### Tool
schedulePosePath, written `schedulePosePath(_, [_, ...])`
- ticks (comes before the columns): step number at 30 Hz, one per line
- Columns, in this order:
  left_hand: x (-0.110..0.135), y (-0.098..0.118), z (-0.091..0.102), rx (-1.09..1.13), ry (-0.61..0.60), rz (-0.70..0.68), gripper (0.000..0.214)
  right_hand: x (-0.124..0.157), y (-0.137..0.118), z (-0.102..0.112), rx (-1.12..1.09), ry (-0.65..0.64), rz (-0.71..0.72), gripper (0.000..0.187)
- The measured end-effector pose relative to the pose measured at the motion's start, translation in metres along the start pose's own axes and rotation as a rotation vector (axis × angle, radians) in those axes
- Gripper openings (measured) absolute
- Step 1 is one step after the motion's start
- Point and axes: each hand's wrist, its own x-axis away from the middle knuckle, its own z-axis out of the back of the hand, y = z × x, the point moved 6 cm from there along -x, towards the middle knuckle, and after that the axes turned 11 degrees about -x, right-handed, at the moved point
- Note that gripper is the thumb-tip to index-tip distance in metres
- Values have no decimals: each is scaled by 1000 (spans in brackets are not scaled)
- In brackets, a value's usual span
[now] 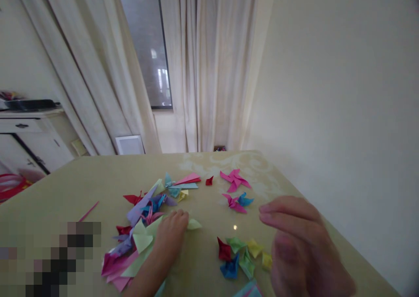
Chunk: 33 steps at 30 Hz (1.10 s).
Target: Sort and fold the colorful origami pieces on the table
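A yellowish tabletop (81, 183) stands before cream curtains (203, 70), a window (144, 43) and a white cabinet (29, 144). The right hand (301, 249), blurred, hovers with its fingers (281, 209) loosely open and empty, just beside six small folded papers (244, 255). Two pink pinwheels (235, 180) lie beyond them. Another person's smaller hand (170, 236) rests flat on an uncountable paper pile (137, 240).
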Motion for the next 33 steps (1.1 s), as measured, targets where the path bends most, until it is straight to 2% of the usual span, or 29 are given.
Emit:
schedulePosePath(5, [-31,23,25,270,116,-123,20,-14,27,-10,-12,-129,-79,23])
schedulePosePath(8, [-56,31,27,443,140,-228,15,-18,41,-10,27,-192,-158,22])
schedulePosePath(10, [-70,19,19,538,139,-215,20,-19,49,-7,75,-218,-210,21])
schedulePosePath(11, [-76,8,13,534,160,-159,24,-19,53,-5,94,-221,-237,20])
schedulePosePath(13, [-82,-17,4,407,247,-8,31,-21,59,-1,115,-220,-282,18])
schedulePosePath(15, [-83,-34,-4,250,271,76,38,-22,64,1,122,-221,-307,16])
schedulePosePath(19, [-85,-39,-19,133,114,50,39,-22,71,-3,138,-236,-323,17])
schedulePosePath(21, [-86,-39,-16,157,109,41,35,-20,73,-7,140,-262,-335,17])
schedulePosePath(24, [-86,-39,-4,288,161,8,26,-18,73,-14,133,-296,-347,19])
schedulePosePath(26, [-83,-36,8,468,190,-46,24,-16,73,-18,117,-323,-348,19])
schedulePosePath(29, [-67,-24,38,911,225,-201,32,-11,76,-29,80,-421,-369,20])
schedulePosePath(33, [-35,-2,82,1432,192,-454,41,6,83,-51,94,-654,-432,27])
